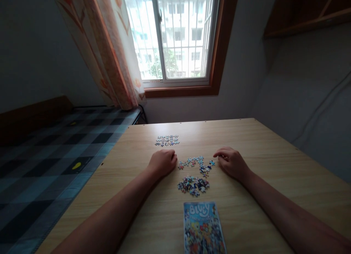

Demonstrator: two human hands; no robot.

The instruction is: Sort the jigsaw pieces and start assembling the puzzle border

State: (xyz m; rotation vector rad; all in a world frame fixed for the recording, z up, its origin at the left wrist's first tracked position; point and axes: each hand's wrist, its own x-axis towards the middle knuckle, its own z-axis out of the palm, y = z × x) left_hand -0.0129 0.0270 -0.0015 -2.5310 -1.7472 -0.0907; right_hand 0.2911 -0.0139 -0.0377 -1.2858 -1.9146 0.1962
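Both my forearms rest on a light wooden table (263, 173). My left hand (163, 162) lies curled in a loose fist just left of a scatter of small jigsaw pieces (196, 163). My right hand (231, 161) rests to the right of them, fingers bent and pressed together near the nearest piece; whether it pinches one is hidden. A denser heap of pieces (193, 184) lies between my arms. A partly joined patch of pieces (167, 140) sits farther back. A picture card printed "Bluey" (204, 228) lies at the table's near edge.
A bed with a dark checked cover (55, 155) runs along the table's left side. Behind the table is a window (175, 38) with bars and a patterned curtain (109, 45). A white wall stands at the right, and a wooden shelf (307, 12) hangs above it.
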